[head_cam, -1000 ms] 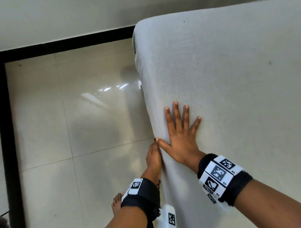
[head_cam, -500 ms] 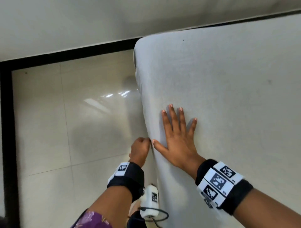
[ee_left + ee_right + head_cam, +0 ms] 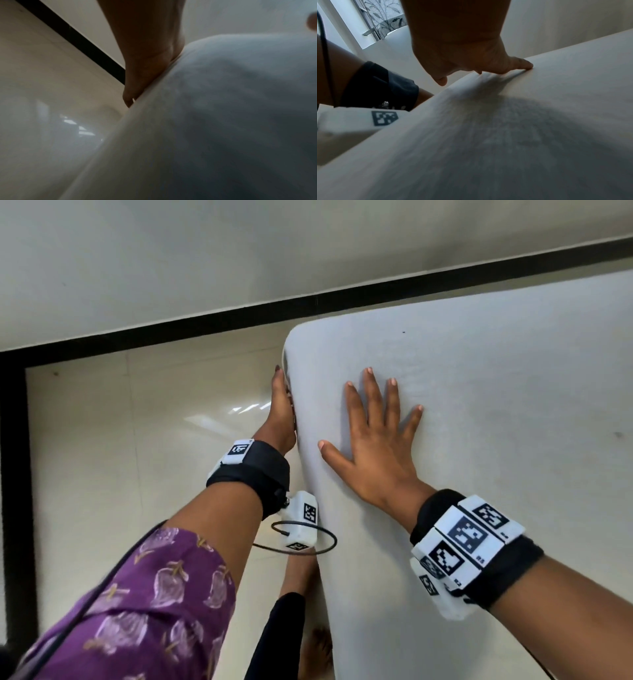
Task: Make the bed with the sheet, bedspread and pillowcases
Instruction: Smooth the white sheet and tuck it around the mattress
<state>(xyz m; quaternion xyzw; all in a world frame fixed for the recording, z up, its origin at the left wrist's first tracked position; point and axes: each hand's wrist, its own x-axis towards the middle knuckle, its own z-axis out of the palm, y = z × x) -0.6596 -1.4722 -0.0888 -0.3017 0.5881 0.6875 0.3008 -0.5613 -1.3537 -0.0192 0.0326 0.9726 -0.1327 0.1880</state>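
A white sheet (image 3: 496, 412) covers the mattress, smooth across the top up to the rounded far-left corner. My right hand (image 3: 373, 436) lies flat on top of it, fingers spread, a short way in from the left edge. My left hand (image 3: 282, 409) runs along the mattress's side just below that corner, fingers straight against the cloth. In the left wrist view the left hand (image 3: 145, 56) presses edge-on against the sheet (image 3: 223, 121). The right wrist view shows the right hand (image 3: 471, 58) with fingertips down on the sheet (image 3: 539, 121).
Glossy cream floor tiles (image 3: 137, 440) lie left of the bed, bordered by a black strip (image 3: 171, 333) along the white wall (image 3: 239, 251). My bare foot (image 3: 318, 648) stands by the bed's side. A window (image 3: 382, 20) shows in the right wrist view.
Both hands have slid along the bed toward its far corner. The left hand went from a curled hold at the edge to lying straight against the mattress side.
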